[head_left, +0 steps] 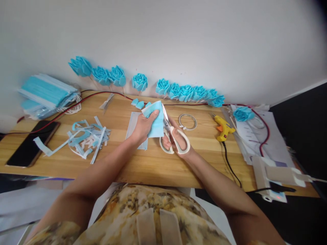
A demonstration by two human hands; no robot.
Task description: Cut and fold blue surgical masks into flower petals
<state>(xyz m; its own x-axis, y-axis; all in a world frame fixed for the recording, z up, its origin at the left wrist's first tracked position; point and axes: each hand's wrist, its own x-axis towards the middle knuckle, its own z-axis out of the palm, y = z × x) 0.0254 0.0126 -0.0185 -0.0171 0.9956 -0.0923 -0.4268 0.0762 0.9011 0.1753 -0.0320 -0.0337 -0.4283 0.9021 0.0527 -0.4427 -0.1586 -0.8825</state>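
My left hand (143,126) pinches a folded piece of blue mask fabric (157,124), thumb on top. In my right hand (176,136) is a pair of scissors (181,144) with cream handles, fingers through the loops. Its blades point away from me and lie along the right edge of the blue fabric; whether they are cutting into it I cannot tell. Beneath my left hand a white sheet of mask lining (131,123) lies on the wooden table (143,173). Small cut blue pieces (138,103) sit just behind the fabric.
Blue fabric flowers (140,82) line the wall. At left are stacked masks (48,92), a phone (32,144) and a heap of cut strips (88,137). A tape roll (187,121), yellow glue gun (222,127) and power strip (268,178) are at right.
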